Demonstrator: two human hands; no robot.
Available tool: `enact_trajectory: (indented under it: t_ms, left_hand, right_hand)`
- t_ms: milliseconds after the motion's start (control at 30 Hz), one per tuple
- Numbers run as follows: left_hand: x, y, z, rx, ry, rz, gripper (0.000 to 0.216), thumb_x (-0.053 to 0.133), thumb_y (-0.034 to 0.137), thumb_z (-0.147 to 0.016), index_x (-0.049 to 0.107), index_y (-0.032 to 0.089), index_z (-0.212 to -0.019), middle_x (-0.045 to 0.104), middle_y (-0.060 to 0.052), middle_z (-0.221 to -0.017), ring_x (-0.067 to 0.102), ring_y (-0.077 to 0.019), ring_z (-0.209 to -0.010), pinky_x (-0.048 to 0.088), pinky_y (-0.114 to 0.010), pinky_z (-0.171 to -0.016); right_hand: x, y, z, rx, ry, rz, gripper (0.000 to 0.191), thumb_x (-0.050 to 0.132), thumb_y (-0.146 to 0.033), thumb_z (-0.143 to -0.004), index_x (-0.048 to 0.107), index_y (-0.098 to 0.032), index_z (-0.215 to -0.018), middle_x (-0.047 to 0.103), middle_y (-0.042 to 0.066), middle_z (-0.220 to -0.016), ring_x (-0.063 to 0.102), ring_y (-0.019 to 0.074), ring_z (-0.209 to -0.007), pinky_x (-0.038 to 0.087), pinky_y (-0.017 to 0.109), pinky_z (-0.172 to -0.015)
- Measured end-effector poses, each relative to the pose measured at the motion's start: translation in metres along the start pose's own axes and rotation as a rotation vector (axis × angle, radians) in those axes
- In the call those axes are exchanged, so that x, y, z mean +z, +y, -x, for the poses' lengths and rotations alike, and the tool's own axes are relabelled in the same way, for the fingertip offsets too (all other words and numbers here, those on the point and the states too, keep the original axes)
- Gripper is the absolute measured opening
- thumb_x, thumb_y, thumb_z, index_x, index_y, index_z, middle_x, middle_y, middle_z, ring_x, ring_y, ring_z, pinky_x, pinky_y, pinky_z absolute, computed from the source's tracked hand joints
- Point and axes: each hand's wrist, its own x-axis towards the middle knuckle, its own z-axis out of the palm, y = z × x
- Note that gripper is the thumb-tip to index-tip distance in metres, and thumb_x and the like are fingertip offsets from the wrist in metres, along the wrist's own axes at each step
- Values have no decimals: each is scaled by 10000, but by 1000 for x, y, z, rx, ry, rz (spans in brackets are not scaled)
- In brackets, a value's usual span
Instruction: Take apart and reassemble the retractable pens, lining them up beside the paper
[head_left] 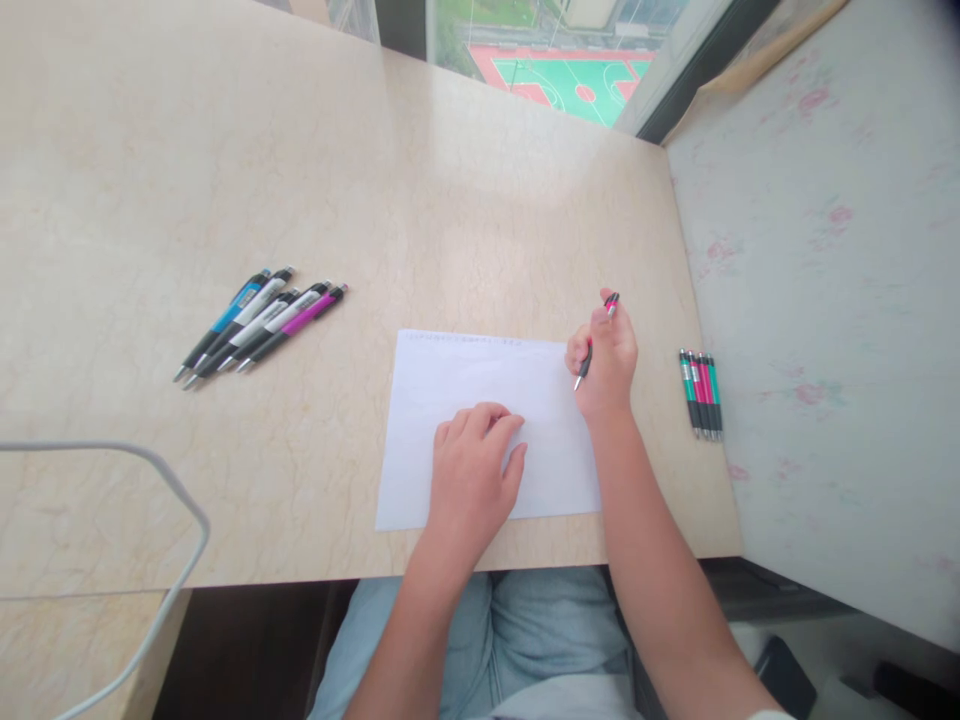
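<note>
My right hand (609,360) is closed round a ballpoint pen (585,362) with a black grip and a red-pink barrel, at the right edge of a white sheet of paper (420,450). The pen's silver tip points down and to the left. On the paper's middle rests my left hand (476,460), palm down, fingers slightly bent and thumb apart, with nothing seen in it. A faint line of marks runs along the sheet's top edge.
Several pens (262,320) in blue, white and purple lie at the left. Several green and pink pens (701,395) lie by the patterned wall (810,300) at right. A grey cable (176,490) loops over the table's (315,180) lower left. A window (555,60) is behind.
</note>
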Motion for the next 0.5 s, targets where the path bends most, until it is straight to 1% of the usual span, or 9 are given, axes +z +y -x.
enact_trajectory:
  t_ms: [100,167,333,500]
  left_hand:
    - [2,-1,-1,-4,23,-12,205,595,219,-902,651,243,-1098,668,-53,-1104,598,-248,-1016,412,-418,-857]
    - [2,-2,-2,-3,36,-18,195,594,212,-901,661,241,-1082,674,-49,-1090,606,-244,-1007,414,-411,-855]
    - [2,-1,-3,-4,59,-26,185,597,209,-896,676,232,-1062,678,-44,-1075,620,-239,-994,417,-407,-853]
    - [3,-1,-4,4,74,-47,179,595,225,-899,677,228,-1058,680,-49,-1081,624,-246,-996,423,-412,-855]
  right_hand:
    - [-1,4,-2,-28,4,43,703,609,-518,-884,290,-338,-1484,397,-128,-537,360,91,-414,300,216,-425]
    - [-3,6,-4,-52,-10,59,724,593,-515,-897,233,-353,-1503,409,-122,-552,384,99,-426,337,226,-443]
    - [-6,6,-6,-76,-13,110,603,530,-544,-930,276,-356,-1443,455,-96,-606,395,103,-439,384,254,-467]
    - [-7,5,-4,-128,-18,127,539,510,-542,-943,309,-356,-1407,474,-80,-635,400,105,-458,389,257,-482]
